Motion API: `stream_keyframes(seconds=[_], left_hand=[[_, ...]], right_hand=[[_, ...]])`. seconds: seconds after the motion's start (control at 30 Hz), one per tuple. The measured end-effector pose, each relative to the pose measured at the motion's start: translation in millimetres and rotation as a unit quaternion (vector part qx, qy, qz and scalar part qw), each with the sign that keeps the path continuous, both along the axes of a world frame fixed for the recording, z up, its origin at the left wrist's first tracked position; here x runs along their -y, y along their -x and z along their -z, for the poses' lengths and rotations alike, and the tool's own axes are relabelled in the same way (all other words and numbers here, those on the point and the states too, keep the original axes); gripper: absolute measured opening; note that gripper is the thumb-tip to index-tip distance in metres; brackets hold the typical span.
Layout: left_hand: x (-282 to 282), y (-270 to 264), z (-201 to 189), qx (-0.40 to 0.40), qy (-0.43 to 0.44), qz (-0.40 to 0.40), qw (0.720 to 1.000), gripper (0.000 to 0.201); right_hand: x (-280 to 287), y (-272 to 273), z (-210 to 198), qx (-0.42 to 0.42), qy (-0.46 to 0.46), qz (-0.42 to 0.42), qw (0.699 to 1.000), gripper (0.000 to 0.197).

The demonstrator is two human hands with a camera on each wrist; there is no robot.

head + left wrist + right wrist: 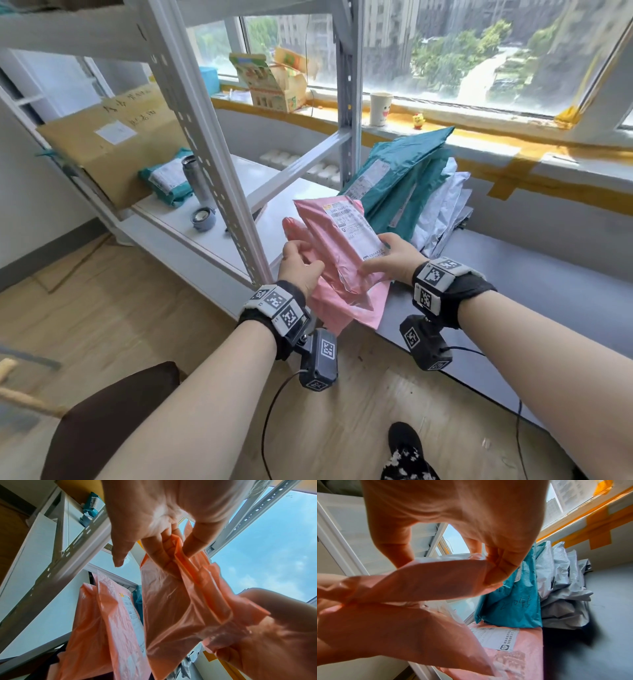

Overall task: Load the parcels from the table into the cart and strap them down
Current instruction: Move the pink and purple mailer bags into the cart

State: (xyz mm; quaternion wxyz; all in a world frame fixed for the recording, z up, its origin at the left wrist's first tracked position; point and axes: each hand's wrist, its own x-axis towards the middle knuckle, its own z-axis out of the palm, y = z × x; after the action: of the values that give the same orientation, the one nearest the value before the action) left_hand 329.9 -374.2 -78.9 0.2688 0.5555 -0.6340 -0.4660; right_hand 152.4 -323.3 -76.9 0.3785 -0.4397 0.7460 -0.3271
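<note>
Both hands hold a pink parcel point(342, 240) with a white label above the table's near-left corner. My left hand point(308, 257) pinches a fold of its pink plastic point(171, 601) between thumb and fingers point(163, 555). My right hand point(378, 253) grips the parcel's right edge point(428, 577), thumb on top. A second pink parcel point(346, 308) point(513, 642) lies beneath on the grey table point(531, 284). Teal parcels point(400, 171) and white-grey parcels point(442, 205) are stacked behind. No cart is in view.
A grey metal rack post point(219, 154) stands just left of the hands. The rack's shelf holds a teal parcel point(168, 181), a steel flask point(195, 178), its cap point(203, 219) and a cardboard box point(113, 137). A paper cup point(380, 109) stands on the windowsill.
</note>
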Motion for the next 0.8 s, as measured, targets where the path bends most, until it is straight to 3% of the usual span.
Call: stream_keyframes(seconds=[0.23, 0.37, 0.5, 0.8], left_hand=[[-13, 19, -19, -0.037, 0.052, 0.028, 0.998, 0.028], [-31, 48, -32, -0.071, 0.045, 0.084, 0.993, 0.027], [-60, 89, -42, -0.074, 0.060, 0.176, 0.980, 0.034], [-177, 213, -49, -0.055, 0.079, 0.347, 0.933, 0.033]], right_hand=[[-32, 16, -14, 0.004, 0.028, 0.085, 0.996, 0.059], [-70, 40, -25, -0.068, 0.022, 0.153, 0.986, 0.064], [-122, 68, -35, -0.101, 0.001, 0.231, 0.968, 0.084], [-288, 138, -46, -0.090, -0.021, 0.421, 0.903, 0.086]])
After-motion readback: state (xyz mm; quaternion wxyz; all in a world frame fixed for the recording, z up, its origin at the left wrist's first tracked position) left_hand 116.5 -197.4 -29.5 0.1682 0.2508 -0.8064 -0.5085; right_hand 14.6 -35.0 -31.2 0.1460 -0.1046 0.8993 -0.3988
